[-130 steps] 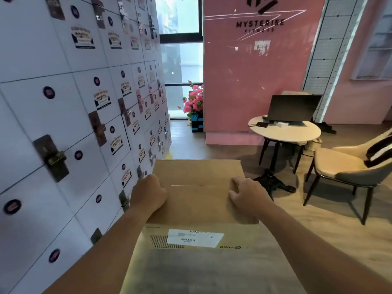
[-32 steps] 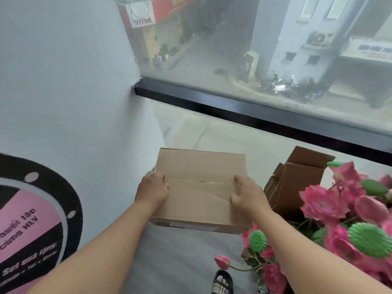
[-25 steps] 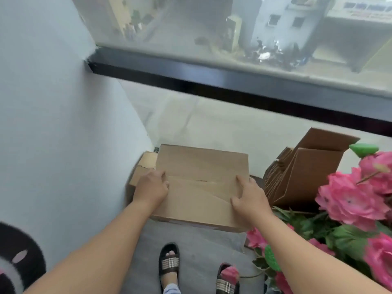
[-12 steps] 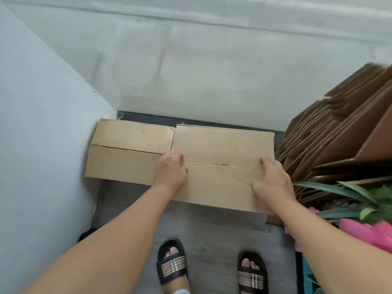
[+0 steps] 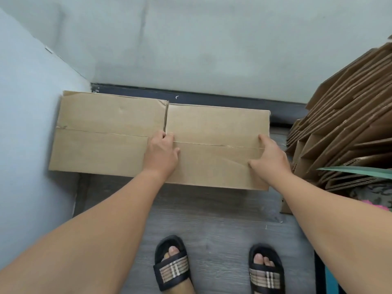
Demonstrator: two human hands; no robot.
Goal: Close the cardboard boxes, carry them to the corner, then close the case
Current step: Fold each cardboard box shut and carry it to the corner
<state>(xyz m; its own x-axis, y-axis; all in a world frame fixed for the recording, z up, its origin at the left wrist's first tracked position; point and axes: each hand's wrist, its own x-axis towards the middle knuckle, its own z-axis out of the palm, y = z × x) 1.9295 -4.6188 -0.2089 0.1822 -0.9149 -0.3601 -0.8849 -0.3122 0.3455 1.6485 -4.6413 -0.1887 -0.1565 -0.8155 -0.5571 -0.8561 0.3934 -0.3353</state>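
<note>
A person bent over two closed cardboard boxes set side by side in a corner of the room, where a pale side wall (image 5: 27, 124) met the back wall (image 5: 212, 49) above a dark baseboard (image 5: 212, 98). The right-hand box (image 5: 214, 124) sat on the gray wood-look floor (image 5: 212, 219), its left edge touching the left-hand box (image 5: 106, 132), which lay against the side wall. The left hand (image 5: 162, 152) held the right-hand box at its left edge, fingers curled down into the seam between the two boxes and thumb lying on the lid. The right hand (image 5: 270, 155) gripped the same box at its right edge, thumb spread across the top flaps and fingers wrapped over the side, out of sight. Both boxes' flaps lay flat, with a center seam running across each lid. To the right, a stack of flattened cardboard (image 5: 343, 124) leaned near the box, a green leaf (image 5: 356, 171) crossing its lower part. The person's feet, in black striped sandals (image 5: 172, 266), stood just behind the boxes.
</note>
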